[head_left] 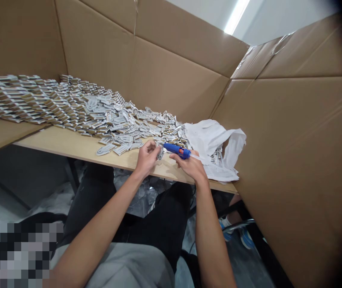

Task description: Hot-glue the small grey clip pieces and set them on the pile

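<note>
My left hand (pixel 147 157) pinches a small grey-white flat piece (pixel 160 151) between thumb and fingers, just above the table's front edge. In my right hand (pixel 192 165) is a blue glue gun (pixel 177 150) with an orange part, its nozzle pointing left and up against or very close to the piece. A clear glue stick seems to come out of its rear end. Behind my hands lies a loose heap of similar grey-white pieces (pixel 123 124); a few lie singly near the edge.
Long overlapping rows of pieces (pixel 23 100) cover the table's left side. A white plastic bag (pixel 209 140) with pieces in it lies at the right. Tall cardboard walls (pixel 171 76) enclose the wooden table (pixel 69 142). Someone's shoes (pixel 245 238) show below at right.
</note>
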